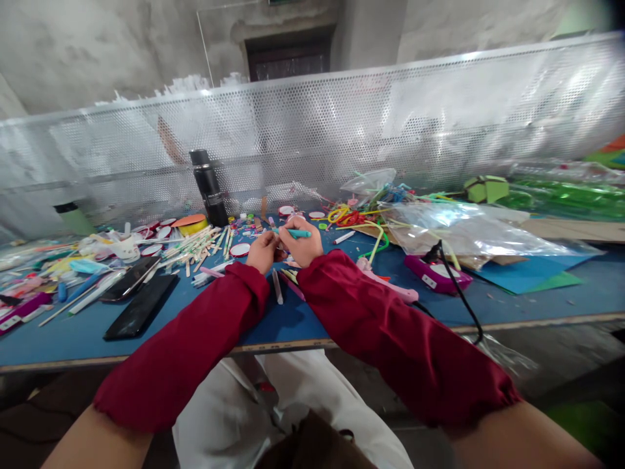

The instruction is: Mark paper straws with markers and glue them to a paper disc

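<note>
Both hands meet mid-table. Our right hand (305, 246) pinches a teal pen (293, 232), fingers curled tight round it, barrel lying level and pointing to 9 o'clock, likely so the tip meets whatever the left holds. Our left hand (262, 251) sits touching it, fingers curled narrow; we can't tell what's inside. Black flask (209, 187) stands at 11 o'clock, two phones (139, 293) at 8 o'clock, glue gun (436, 273) at 3 o'clock. Sticks (198, 246) litter the blue table (303, 322).

hands (286, 247) mid-table, flask (209, 187) behind, phones (133, 293) left, glue gun (435, 272) right
</note>
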Demonstrator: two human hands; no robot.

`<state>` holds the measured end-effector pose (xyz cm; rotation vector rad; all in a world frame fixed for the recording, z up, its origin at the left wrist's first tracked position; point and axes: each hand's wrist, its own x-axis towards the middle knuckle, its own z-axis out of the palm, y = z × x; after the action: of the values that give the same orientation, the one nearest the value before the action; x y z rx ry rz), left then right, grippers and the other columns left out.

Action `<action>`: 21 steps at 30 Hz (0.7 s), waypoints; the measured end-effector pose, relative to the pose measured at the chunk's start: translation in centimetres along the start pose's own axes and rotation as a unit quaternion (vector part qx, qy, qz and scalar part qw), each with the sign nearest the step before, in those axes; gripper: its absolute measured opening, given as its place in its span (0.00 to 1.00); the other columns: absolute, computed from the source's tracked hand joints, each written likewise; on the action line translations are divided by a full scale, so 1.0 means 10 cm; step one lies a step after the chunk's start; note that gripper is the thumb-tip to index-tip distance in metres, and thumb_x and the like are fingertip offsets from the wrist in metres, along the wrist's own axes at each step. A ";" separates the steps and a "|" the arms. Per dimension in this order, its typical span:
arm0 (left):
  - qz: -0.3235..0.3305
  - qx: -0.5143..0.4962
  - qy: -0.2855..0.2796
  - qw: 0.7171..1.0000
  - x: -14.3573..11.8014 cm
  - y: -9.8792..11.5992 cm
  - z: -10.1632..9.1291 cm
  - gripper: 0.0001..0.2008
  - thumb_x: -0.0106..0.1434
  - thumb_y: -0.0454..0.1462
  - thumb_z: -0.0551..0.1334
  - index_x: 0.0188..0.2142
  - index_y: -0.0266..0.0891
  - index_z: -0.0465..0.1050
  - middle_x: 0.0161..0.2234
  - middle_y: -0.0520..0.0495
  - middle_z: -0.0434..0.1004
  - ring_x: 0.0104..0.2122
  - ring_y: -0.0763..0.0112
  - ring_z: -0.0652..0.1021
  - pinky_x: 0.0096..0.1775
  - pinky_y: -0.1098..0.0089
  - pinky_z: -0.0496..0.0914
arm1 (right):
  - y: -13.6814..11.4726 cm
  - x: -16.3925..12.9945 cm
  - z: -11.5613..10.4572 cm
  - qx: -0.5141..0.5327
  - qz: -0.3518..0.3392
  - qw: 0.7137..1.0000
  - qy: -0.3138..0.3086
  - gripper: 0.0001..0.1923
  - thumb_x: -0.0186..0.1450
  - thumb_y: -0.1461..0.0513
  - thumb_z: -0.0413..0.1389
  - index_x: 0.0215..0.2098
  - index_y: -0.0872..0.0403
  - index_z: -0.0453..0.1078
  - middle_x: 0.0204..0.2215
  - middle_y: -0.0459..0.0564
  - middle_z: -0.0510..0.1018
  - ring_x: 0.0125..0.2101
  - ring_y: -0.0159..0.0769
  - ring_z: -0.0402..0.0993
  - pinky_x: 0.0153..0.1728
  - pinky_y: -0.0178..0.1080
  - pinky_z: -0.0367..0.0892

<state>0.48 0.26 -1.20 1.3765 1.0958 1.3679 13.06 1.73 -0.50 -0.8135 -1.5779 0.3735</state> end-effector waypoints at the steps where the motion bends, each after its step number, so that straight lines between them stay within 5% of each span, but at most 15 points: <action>1: 0.000 0.000 0.000 1.000 0.00 0.00 0.00 0.06 0.63 0.39 0.63 0.34 0.41 0.68 0.24 0.54 0.74 0.20 0.74 0.74 0.26 0.72 0.69 | 0.00 0.00 0.00 0.002 0.000 1.000 0.000 0.11 0.62 0.55 0.56 0.25 0.49 0.65 0.23 0.43 0.71 0.26 0.34 0.67 0.27 0.36 0.63; 21: -0.029 -0.027 0.017 0.999 -0.02 0.08 -0.03 0.07 0.62 0.39 0.63 0.33 0.39 0.67 0.24 0.53 0.75 0.19 0.77 0.74 0.22 0.76 0.66 | 0.01 0.03 -0.04 -0.002 -0.009 1.000 0.021 0.10 0.62 0.57 0.54 0.24 0.50 0.64 0.23 0.42 0.71 0.27 0.32 0.67 0.31 0.36 0.63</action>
<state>0.21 -0.16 -0.45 1.2771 1.1041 1.3726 13.51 1.91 -0.26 -0.8051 -1.5462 0.3371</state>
